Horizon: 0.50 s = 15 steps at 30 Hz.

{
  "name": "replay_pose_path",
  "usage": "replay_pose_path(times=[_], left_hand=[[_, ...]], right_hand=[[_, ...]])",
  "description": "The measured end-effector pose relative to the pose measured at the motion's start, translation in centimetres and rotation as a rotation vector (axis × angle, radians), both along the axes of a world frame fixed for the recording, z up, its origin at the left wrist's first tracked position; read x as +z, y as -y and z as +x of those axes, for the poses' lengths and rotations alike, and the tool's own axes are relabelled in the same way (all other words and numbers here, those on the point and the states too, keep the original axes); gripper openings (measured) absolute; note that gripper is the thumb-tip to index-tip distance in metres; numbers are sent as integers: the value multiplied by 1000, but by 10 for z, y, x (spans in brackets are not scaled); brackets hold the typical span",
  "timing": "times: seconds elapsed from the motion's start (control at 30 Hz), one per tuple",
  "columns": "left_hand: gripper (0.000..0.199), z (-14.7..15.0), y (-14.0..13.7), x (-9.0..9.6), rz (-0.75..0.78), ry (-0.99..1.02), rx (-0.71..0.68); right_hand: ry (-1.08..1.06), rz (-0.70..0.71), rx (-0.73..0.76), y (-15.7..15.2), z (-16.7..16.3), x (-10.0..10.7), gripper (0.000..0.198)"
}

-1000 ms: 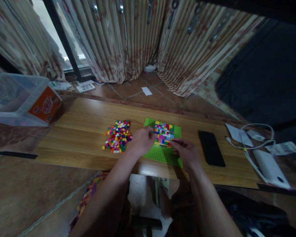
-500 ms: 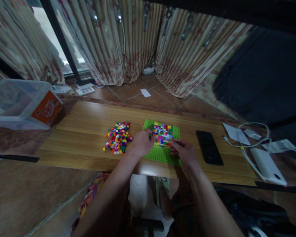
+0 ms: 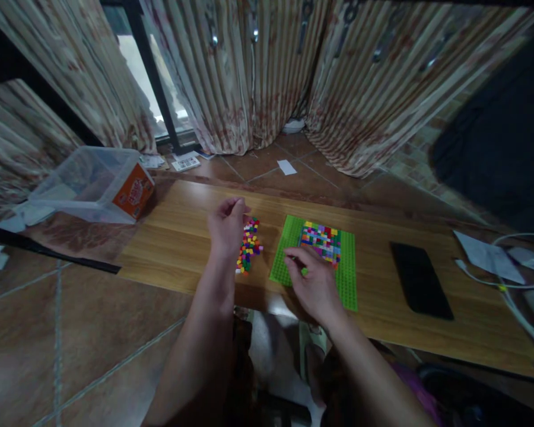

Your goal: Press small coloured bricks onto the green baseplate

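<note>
A green studded baseplate (image 3: pixel 347 270) lies on the wooden table, with rows of small multicoloured toy bricks (image 3: pixel 323 237) covering part of it. My right hand (image 3: pixel 314 281) is over the plate's near left part, thumb and fingers curled together; whatever they may hold is too small to make out. To the left is a loose pile of colourful bricks (image 3: pixel 250 246). My left hand (image 3: pixel 226 228) hovers at that pile and hides its left side. Its fingers are pinched closed, and I cannot see what is between them.
A black phone (image 3: pixel 420 279) lies right of the plate on the table (image 3: pixel 169 237). Farther right are white cables (image 3: pixel 485 279) and papers (image 3: pixel 485 255). A clear plastic bin (image 3: pixel 93 190) with an orange label stands at the left. Curtains (image 3: pixel 276 77) hang behind.
My left hand has left the baseplate and moved left to the loose pile. My right hand has shifted from the brick rows' right edge to their lower left. The view has turned left.
</note>
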State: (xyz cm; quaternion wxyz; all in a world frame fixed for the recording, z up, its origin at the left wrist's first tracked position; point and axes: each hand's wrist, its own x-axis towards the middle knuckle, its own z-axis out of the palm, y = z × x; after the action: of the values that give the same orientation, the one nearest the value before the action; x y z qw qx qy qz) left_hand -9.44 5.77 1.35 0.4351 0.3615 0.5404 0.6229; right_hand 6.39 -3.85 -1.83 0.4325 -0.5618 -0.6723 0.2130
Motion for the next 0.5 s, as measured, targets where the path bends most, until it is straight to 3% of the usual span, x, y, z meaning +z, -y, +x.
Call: replay_pose_path(times=[0.2,0.5], left_hand=[[14,-2,3,4,-28,202,-67],[15,-7,3,2,-72,103,-96]], right_hand=[[206,-53,23,-28,-30,-23,27],[309,-87,24,-42,-50,-35,26]])
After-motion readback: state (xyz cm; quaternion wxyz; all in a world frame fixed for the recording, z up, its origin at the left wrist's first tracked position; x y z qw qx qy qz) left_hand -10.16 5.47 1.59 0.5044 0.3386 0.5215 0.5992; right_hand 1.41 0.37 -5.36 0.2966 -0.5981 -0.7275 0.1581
